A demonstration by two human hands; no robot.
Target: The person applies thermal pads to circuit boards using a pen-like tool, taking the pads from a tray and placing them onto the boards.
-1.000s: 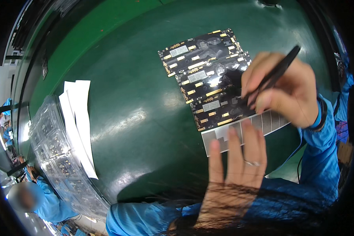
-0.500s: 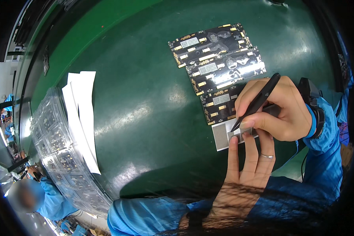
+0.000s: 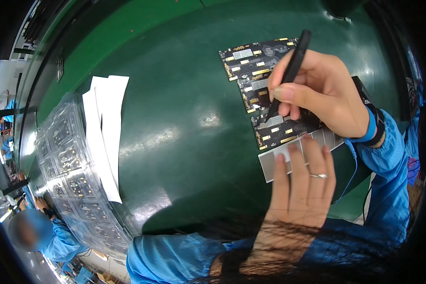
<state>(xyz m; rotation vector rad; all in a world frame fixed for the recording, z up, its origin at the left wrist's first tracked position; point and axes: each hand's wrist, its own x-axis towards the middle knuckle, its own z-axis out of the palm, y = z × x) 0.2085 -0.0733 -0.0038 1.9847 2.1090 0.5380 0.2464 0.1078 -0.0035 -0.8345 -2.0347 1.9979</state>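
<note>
My right hand (image 3: 329, 90) is closed round a slim black pen-shaped tool (image 3: 296, 59). The tool's tip rests at a pale rectangular label (image 3: 272, 121) on the nearest black circuit board (image 3: 275, 137). Below that board, my left hand (image 3: 300, 184) lies with its fingers stretched out, fingertips pressing on a strip of grey rectangular labels on white backing (image 3: 269, 171). Beyond the nearest board, a middle circuit board (image 3: 249, 100) and a far circuit board (image 3: 232, 71) lie in a row, each with a similar label; my right hand partly covers them.
To the left, white paper strips (image 3: 111, 109) lie beside a stack of clear plastic trays (image 3: 71, 161) holding small boards. A green mat (image 3: 184, 104) covers the table. A blue cord (image 3: 348, 184) hangs near my right wrist. Another person in a blue sleeve (image 3: 64, 239) is at far left.
My right hand has moved the pen-shaped tool from the label strip up to the nearest board. My left hand stays on the strip. The whole view has shifted slightly.
</note>
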